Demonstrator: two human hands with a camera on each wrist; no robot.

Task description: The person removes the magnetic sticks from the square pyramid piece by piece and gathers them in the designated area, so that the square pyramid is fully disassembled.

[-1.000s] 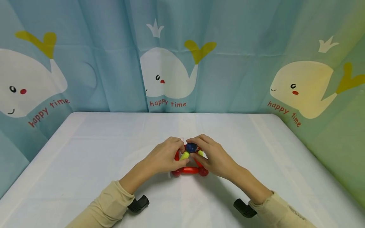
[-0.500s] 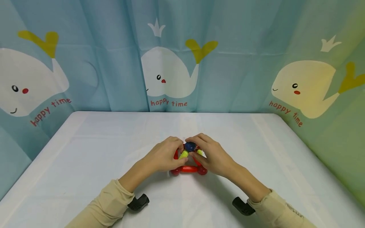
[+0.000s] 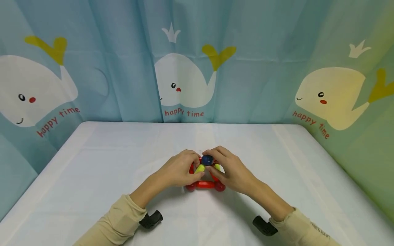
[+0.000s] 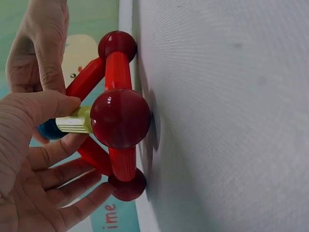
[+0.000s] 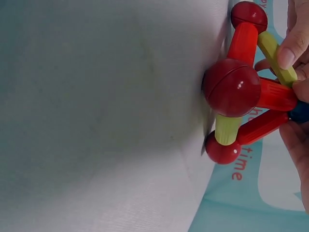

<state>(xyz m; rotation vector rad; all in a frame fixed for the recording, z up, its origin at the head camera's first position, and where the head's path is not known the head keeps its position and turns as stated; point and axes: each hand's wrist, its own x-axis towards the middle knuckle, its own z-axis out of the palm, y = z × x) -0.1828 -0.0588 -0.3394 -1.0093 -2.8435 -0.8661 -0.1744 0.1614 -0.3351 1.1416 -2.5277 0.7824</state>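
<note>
A small frame of toy magnetic rods and balls stands on the table, with red balls [image 5: 231, 88] at its base corners. Red rods [image 3: 205, 185] and yellow-green rods run between the balls. At the top sits a dark blue ball [image 3: 207, 160]. My left hand [image 3: 181, 169] pinches a yellow-green rod [image 4: 75, 122] between thumb and index finger, just below the blue ball; its other fingers are spread in the left wrist view. My right hand [image 3: 231, 169] holds the blue ball between thumb and fingers from the right. The far side of the frame is partly hidden by both hands.
The white table [image 3: 123, 150] extends around the frame on all sides. Behind it hangs a blue-green curtain [image 3: 255, 85] printed with whales. Black wrist devices [image 3: 150, 220] sit at both sleeve cuffs.
The head view has shifted slightly. Both hands keep the same hold on the rod and blue ball, and the frame looks unaltered.
</note>
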